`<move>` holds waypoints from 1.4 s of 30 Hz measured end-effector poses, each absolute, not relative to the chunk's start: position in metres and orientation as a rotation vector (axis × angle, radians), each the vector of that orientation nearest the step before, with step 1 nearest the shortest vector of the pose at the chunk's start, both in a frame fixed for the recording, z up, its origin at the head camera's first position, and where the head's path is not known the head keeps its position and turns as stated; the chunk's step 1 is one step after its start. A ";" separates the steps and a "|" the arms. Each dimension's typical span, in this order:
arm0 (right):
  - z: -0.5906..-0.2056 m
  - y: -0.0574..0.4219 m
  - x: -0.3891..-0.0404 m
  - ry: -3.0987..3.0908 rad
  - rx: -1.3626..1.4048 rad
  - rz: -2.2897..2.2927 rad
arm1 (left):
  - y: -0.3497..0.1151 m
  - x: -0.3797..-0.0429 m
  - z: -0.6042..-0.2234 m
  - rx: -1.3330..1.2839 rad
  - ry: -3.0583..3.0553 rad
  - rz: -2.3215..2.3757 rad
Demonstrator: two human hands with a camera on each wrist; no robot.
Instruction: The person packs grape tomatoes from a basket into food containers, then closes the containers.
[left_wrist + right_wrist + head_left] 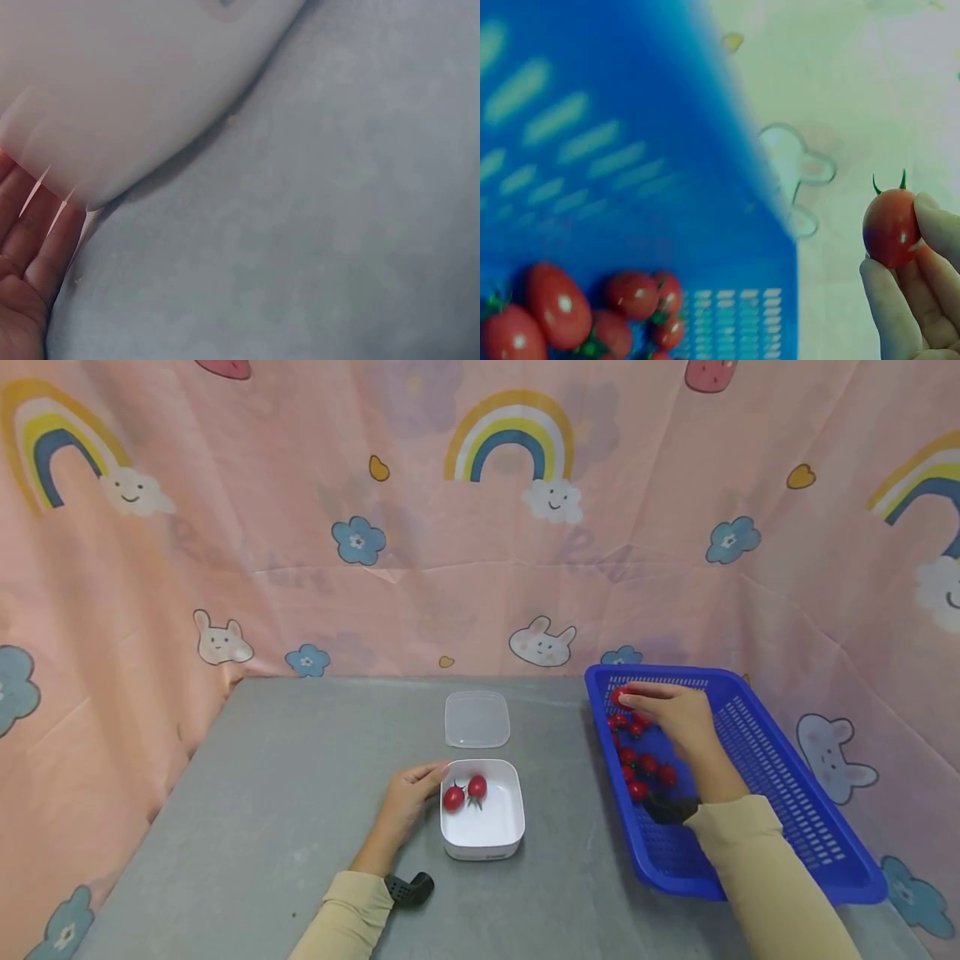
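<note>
My right hand [675,714] is over the far left part of the blue basket [757,752] and pinches a cherry tomato [891,227] between thumb and fingers. Two green sepals stick up from it in the right wrist view. Several more cherry tomatoes [647,764] lie below along the basket's left side. My left hand [408,793] touches the left side of a white square container [491,827], its fingers fairly straight along the wall in the left wrist view. Two cherry tomatoes [477,787] with green stems lie inside the container.
A translucent lid [477,720] lies flat on the grey table [300,793] just behind the container. The basket's raised rim stands along the table's right side. A pink patterned curtain [450,593] hangs behind and at both sides.
</note>
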State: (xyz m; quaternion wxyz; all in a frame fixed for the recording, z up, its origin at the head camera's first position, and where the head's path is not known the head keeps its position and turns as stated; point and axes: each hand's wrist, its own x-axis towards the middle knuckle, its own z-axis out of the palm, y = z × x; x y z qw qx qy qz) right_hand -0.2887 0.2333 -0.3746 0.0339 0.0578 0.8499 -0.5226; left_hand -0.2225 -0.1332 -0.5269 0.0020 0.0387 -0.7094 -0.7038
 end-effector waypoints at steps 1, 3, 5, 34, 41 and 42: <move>-0.373 0.231 -0.287 2.604 0.166 -1.623 | -0.133 -0.223 -0.527 0.119 -2.229 -2.205; -0.369 0.225 -0.283 2.602 0.139 -1.636 | -0.133 -0.223 -0.527 0.119 -2.233 -2.205; -0.366 0.219 -0.279 2.609 0.113 -1.625 | -0.133 -0.223 -0.528 0.123 -2.233 -2.205; -0.374 0.131 -0.240 2.483 -0.049 -1.754 | -0.133 -0.224 -0.528 0.143 -2.257 -2.201; -0.377 0.115 -0.230 2.483 -0.073 -1.729 | -0.133 -0.224 -0.527 0.155 -2.260 -2.175; -0.377 0.112 -0.228 2.484 -0.078 -1.728 | -0.133 -0.224 -0.527 0.155 -2.258 -2.173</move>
